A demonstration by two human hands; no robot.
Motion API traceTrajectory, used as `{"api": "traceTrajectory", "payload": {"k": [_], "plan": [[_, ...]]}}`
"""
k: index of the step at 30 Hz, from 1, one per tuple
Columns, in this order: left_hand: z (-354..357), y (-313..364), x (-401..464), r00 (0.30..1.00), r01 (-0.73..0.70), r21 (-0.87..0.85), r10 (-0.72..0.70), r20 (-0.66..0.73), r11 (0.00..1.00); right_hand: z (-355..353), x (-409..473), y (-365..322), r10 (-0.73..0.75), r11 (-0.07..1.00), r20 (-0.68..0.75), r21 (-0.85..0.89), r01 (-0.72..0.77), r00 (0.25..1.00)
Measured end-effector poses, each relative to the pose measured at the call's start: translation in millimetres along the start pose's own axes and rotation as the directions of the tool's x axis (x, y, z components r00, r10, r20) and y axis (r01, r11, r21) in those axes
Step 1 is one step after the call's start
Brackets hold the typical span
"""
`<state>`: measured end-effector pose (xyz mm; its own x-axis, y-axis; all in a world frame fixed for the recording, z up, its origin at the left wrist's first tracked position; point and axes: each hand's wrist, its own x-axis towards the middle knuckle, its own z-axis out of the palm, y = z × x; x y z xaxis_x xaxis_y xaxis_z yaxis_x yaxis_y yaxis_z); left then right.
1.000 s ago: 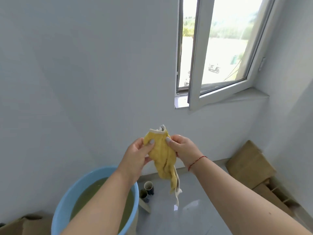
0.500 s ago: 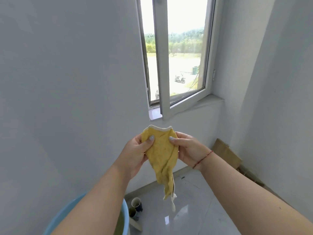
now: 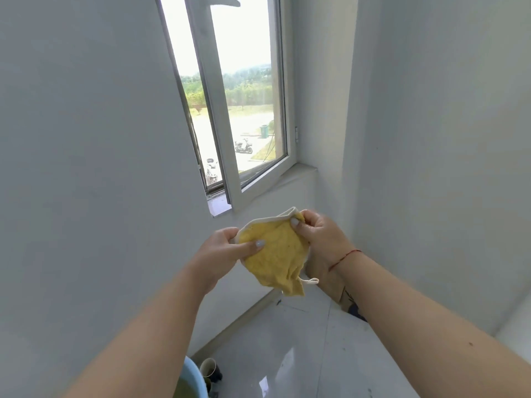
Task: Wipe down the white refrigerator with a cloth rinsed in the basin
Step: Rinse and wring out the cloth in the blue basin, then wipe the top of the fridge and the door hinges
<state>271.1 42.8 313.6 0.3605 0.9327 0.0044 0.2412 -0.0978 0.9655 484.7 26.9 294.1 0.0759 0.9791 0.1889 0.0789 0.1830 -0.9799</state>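
Note:
A yellow cloth with a cream border hangs in the air in front of me, spread between both hands. My left hand pinches its left edge with the thumb on top. My right hand pinches the upper right corner at the cream hem. A loose tail and a small loop dangle below. Only a sliver of the light blue basin with murky water shows at the bottom edge. The white refrigerator is out of view.
An open white-framed window is straight ahead above a sill. White walls stand left and right. Paper cups sit on the glossy tiled floor beside the basin. Brown cardboard leans in the corner behind my right wrist.
The view has swung up and right, so the basin has slid almost out of frame. My hands have moved apart and spread the cloth wider, my right hand now higher.

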Motion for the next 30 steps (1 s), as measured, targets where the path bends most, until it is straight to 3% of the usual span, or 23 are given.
{"api": "traceTrajectory", "payload": {"k": [2,4,6,8,9,11,12,13,14,16,18,21,25,28,30], "plan": [[15,12,3,0.996,-0.074,-0.041,0.076,0.048,0.996,-17,-16,-3,0.044,0.988,-0.026,0.147,-0.040,0.999],[38,26,5,0.988,-0.128,-0.087,0.134,0.070,0.988,-32,-35,2,0.120,0.971,0.113,0.194,-0.140,0.986],[60,42,6,0.984,-0.148,-0.078,0.155,0.093,0.986,-39,-60,17,0.169,0.969,0.252,0.133,-0.208,0.953],[78,53,9,0.979,-0.098,-0.233,0.136,0.154,0.967,-51,-88,14,0.164,0.950,0.216,0.229,-0.213,0.963],[80,53,11,0.977,-0.039,-0.402,0.119,0.176,0.915,-57,-97,7,0.162,0.920,0.184,0.328,-0.216,0.969],[95,46,12,0.940,0.238,-0.730,0.036,0.338,0.641,-76,-114,-10,0.131,0.893,0.048,0.429,-0.139,0.990],[109,39,9,0.894,0.387,-0.737,-0.031,0.447,0.554,-85,-120,-17,0.117,0.902,-0.017,0.421,-0.099,0.993],[125,29,2,0.830,0.497,-0.665,-0.082,0.552,0.557,-92,-126,-24,0.111,0.912,-0.069,0.403,-0.074,0.991],[146,25,-8,0.767,0.553,-0.555,-0.120,0.630,0.621,-104,-133,-30,0.109,0.922,-0.115,0.382,-0.058,0.987],[174,27,-20,0.722,0.518,-0.407,-0.129,0.680,0.752,-121,-144,-37,0.149,0.929,-0.174,0.361,-0.078,0.974],[199,41,-23,0.761,0.388,-0.350,-0.083,0.643,0.852,-146,-163,-41,0.191,0.949,-0.293,0.298,-0.100,0.937],[232,59,-20,0.792,0.272,-0.331,-0.015,0.610,0.904,-180,-192,-48,0.208,0.978,-0.470,0.095,-0.185,0.858],[287,74,-37,0.860,0.117,-0.194,-0.001,0.510,0.974,-207,-231,-61,0.073,0.946,-0.673,-0.188,-0.266,0.736],[339,87,-59,0.865,0.064,-0.175,0.033,0.502,0.983,-237,-272,-64,0.095,0.956,-0.815,-0.085,-0.280,0.572],[370,97,-75,0.837,0.107,-0.186,0.012,0.547,0.977,-257,-305,-62,0.256,0.962,-0.786,0.146,-0.232,0.563]]}}
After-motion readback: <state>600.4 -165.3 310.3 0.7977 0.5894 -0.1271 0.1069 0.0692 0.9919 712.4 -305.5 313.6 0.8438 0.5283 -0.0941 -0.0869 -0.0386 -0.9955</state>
